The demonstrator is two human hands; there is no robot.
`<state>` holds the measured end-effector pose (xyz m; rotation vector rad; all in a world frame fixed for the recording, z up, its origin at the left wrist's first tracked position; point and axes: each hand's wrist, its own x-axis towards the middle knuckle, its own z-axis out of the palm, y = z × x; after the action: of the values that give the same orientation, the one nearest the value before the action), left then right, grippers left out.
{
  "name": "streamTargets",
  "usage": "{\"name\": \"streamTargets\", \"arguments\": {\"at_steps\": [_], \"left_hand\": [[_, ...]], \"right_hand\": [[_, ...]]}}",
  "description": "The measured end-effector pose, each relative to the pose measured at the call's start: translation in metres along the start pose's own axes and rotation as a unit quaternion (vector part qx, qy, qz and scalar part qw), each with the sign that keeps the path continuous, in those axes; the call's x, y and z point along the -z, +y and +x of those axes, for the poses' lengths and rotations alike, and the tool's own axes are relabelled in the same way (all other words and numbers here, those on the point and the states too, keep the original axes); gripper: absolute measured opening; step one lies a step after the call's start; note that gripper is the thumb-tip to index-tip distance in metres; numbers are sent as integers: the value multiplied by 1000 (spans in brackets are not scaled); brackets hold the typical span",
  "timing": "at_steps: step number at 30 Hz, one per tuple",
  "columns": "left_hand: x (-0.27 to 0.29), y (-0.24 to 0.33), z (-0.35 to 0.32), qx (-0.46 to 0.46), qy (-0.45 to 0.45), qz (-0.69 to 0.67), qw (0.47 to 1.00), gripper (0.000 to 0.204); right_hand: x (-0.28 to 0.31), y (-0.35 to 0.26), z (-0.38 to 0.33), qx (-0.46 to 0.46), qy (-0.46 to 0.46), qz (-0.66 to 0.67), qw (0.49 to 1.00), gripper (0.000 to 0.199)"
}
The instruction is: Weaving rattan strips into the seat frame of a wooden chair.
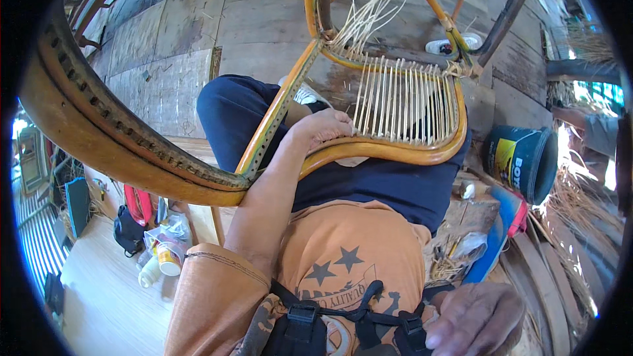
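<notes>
Head view: pale strands (403, 102) lie just right of the left grip (324, 126).

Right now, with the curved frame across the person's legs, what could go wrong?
The curved frame lies across the legs, so if they shift, it could tilt. Loose strands bunched near the far ends of the strung strips might snag or tangle.

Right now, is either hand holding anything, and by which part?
Left hand is at the near edge of the seat frame, beside the strands; can't tell if it grips one. Right hand: nothing visible in it.
</notes>
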<state>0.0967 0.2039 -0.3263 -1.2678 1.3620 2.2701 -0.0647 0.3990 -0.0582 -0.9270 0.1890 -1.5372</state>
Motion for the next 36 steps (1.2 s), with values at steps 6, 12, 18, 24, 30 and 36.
{"name": "streamTargets", "arguments": {"at_steps": [6, 12, 18, 24, 30, 36], "left_hand": [[-3, 8, -7, 7, 6, 12, 1000, 6], [1, -1, 0, 2, 0, 2, 1000, 8], [-4, 11, -9, 14, 10, 13, 1000, 11], [-2, 11, -10, -5, 14, 64, 998, 8], [-3, 17, -10, 11, -4, 7, 1000, 13], [2, -1, 10, -8, 2, 49, 999, 18]], "right_hand": [[9, 0, 15, -22, -48, 46, 998, 26], [4, 9, 21, 29, 1, 56, 998, 15], [7, 23, 26, -11, 1, 57, 998, 12], [48, 61, 21, -97, 106, -652, 744, 11], [150, 148, -2, -126, 22, -757, 641, 6], [167, 168, -4, -129, -40, -783, 608, 3]]}}
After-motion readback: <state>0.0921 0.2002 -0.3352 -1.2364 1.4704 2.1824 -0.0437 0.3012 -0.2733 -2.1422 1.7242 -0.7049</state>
